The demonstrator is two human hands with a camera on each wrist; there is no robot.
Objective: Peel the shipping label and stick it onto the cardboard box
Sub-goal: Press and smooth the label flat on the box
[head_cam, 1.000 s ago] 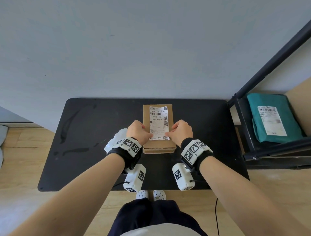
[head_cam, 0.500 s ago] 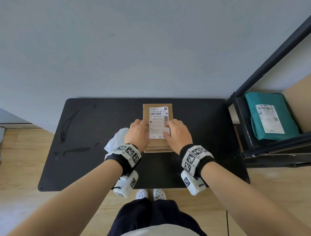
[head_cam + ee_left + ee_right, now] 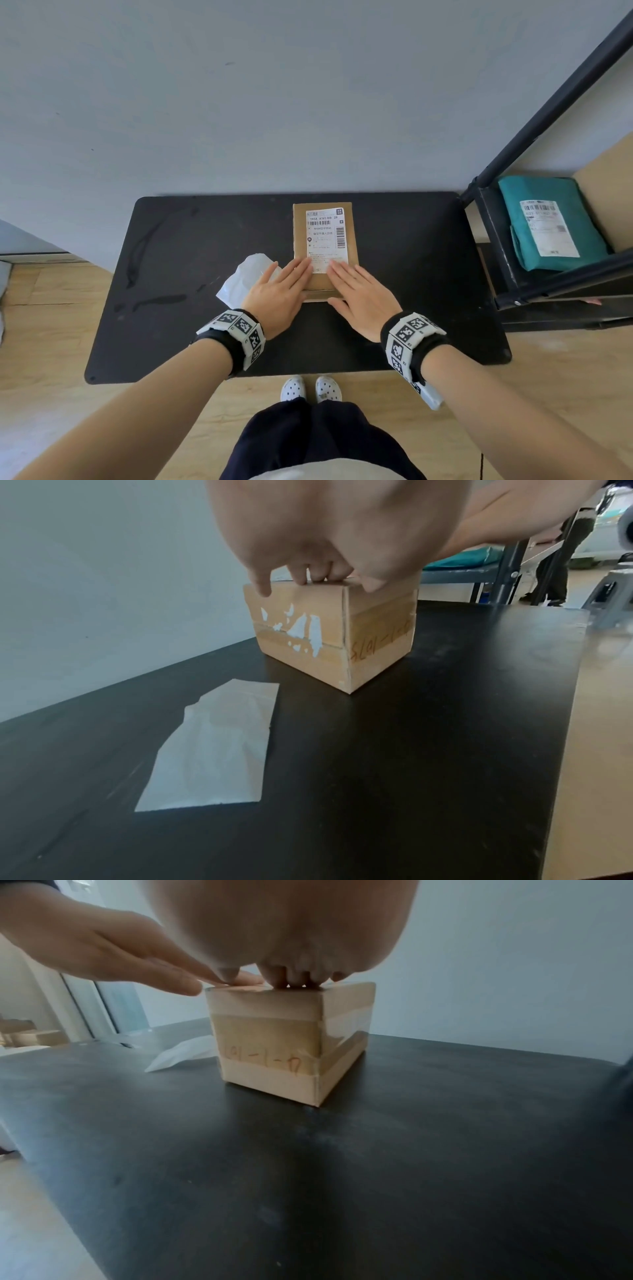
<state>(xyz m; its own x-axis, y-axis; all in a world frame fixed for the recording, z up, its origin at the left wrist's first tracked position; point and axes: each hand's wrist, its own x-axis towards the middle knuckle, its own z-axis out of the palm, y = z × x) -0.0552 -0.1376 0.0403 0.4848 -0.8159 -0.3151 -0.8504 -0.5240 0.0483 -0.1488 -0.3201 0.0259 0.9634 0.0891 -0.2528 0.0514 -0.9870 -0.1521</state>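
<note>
On the left part of the black counter (image 3: 171, 274) lies a crumpled white backing sheet (image 3: 244, 278), flat on the surface just left of the cardboard box (image 3: 301, 246). The left hand (image 3: 277, 298) reaches over the sheet's near edge, its fingers (image 3: 301, 269) straight and flat, holding nothing, their tips pressing on the near left corner of the shipping label (image 3: 327, 236). The label lies stuck flat on the box's top face, printed side up, barcodes at its far end and right edge. The box stands at the middle of the counter, toward the far side, with brown tape round its sides. The right hand (image 3: 363, 301) mirrors the left, fingers (image 3: 342, 270) extended and grasping nothing, pressing the label's near right corner. Farther right, a black shelf rack (image 3: 496, 260) holds a teal parcel (image 3: 548, 246) bearing its own label.
</note>
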